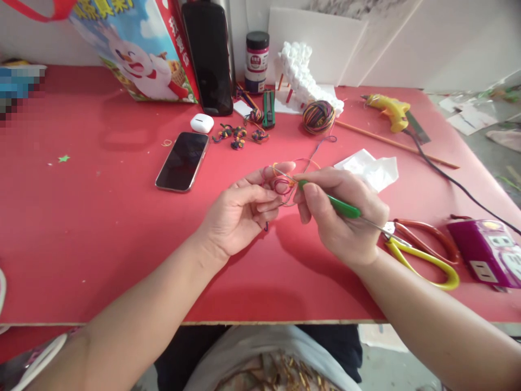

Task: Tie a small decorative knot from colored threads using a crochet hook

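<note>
In the head view my right hand [345, 217] is closed round the green handle of a crochet hook [345, 207]. Its thin metal tip reaches left to a small looped piece of pink and orange yarn [283, 186]. That yarn piece is pinched in my left hand [242, 212], with a strand running over the index finger. A dark yarn end hangs below the left fingers. From the work, a strand leads up to a multicoloured ball of yarn [318, 117] at the back of the table. The exact stitch is too small to make out.
Small crocheted pieces [238, 134] lie beyond my hands, near a phone [182, 162] and a white earphone case [202, 123]. On the right are scissors [423, 252], a purple box [486, 252], a glue gun [388, 111] with its cable, and a wooden stick [399, 144].
</note>
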A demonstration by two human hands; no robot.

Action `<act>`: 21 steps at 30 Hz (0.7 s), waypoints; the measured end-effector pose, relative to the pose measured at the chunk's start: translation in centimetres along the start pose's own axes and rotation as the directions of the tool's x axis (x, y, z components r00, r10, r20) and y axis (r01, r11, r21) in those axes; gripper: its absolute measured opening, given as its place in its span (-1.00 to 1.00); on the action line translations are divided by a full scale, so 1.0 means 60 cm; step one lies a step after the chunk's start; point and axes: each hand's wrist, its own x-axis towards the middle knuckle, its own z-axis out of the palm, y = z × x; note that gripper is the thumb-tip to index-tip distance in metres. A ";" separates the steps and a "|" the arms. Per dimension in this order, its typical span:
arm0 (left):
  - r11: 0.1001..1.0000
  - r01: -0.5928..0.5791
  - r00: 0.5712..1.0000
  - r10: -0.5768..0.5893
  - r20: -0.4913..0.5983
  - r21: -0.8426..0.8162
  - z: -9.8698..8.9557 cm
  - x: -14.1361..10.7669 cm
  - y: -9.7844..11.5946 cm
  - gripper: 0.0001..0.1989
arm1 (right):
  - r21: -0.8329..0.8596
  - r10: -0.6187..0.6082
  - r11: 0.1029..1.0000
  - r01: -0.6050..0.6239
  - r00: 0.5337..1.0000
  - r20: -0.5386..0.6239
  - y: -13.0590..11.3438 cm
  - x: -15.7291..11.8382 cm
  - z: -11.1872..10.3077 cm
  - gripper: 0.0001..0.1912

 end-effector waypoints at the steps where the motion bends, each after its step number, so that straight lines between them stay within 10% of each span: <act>1: 1.000 0.008 1.000 -0.008 0.005 -0.010 0.000 0.000 0.001 -0.63 | 0.001 -0.006 1.000 0.006 1.000 0.000 0.000 0.000 0.000 -0.89; 21: 1.000 0.021 0.999 -0.021 0.044 0.006 0.000 -0.001 0.008 -0.90 | 0.108 0.051 0.993 -0.050 0.999 -0.009 -0.007 0.000 -0.002 -0.88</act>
